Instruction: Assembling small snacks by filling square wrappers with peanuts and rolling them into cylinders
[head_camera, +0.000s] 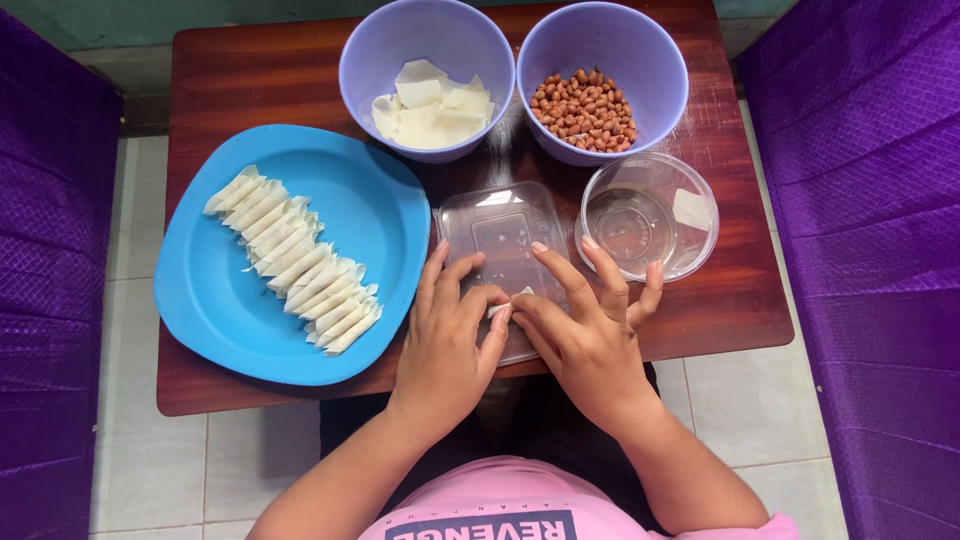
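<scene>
Purple cushioned seats (870, 200) flank both edges of the frame, hemming in a small dark wooden counter (260, 80) at the centre. At the lower middle, the left hand (447, 345) and the right hand (590, 335) meet over a clear plastic lid (500, 230) lying flat on the counter, and between their thumbs and forefingers they pinch a small white wrapper (497, 308); each grip is clenched on that wrapper, which sits at the lid's near end, mostly hidden by the fingers. Just right of the lid stands a clear round tub (690, 255) that looks to hold a little clear liquid, with the right hand's fingers resting near its rim. At the upper middle, a lilac bowl (365, 70) holds loose white wrapper sheets (432, 105), and beside it a second lilac bowl (670, 60) holds reddish-brown peanuts (585, 110). On the left, a blue plate (370, 210) carries a diagonal row of folded white rolls (290, 260), tightly packed, side by side.
</scene>
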